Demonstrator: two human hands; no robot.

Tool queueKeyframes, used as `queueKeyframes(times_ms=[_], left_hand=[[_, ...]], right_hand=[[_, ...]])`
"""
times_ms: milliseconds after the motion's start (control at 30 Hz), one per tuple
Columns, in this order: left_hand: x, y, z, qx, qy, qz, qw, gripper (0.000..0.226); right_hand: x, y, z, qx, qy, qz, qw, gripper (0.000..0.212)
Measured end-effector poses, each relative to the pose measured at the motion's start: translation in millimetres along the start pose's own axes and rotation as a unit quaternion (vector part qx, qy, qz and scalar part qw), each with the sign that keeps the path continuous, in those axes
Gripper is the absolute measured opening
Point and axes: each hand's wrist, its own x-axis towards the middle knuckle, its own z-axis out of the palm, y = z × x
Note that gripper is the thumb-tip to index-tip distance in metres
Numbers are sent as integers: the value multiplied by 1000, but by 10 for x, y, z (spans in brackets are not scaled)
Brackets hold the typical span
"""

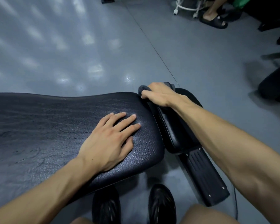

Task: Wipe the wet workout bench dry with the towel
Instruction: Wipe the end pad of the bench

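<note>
the towel was a small dark grey cloth, soft and light by the look of it, the kind that bunches rather than holds a shape. it would likely drag well on textured vinyl and soak up water, so a bunched handful pressed flat under the palm seemed the sensible hold. only its edges showed, poking out on either side of the right hand, at the far end of the gap between the two pads.

the right grip was clamped on the towel, fingers curled down over it and hiding most of the cloth. it sat at the far corner where the main pad of the workout bench met the smaller seat pad, with the towel touching the pad edge there.

the left grip, the left hand, lay flat with fingers spread apart and straight, resting on the near end of the main pad and holding nothing. it probably steadied the bench.

the black upholstery was stiff, grained and faintly glossy; whether that sheen was water or just light i could not tell. the bench looked heavy and unlikely to shift under wiping.
</note>
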Motion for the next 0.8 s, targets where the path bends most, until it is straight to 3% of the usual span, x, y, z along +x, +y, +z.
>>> queueKeyframes(times_ms=[133,233,500,633,800], left_hand=[[-5,-11,24,-8,12,-2,1000,46],[-5,-12,30,-8,15,-3,1000,46],[2,-55,54,-22,20,-3,1000,45],[-10,-62,47,-26,26,-1,999,45],[-13,-53,24,-26,16,-2,1000,46]], right_hand=[[-13,65,-94,27,-8,-32,999,34],[-11,63,-114,-5,-2,-49,999,21],[-64,-13,-130,4,-1,-58,998,25],[-227,4,-2,-55,8,-136,989,38],[-777,124,181,-43,58,-202,977,29]])
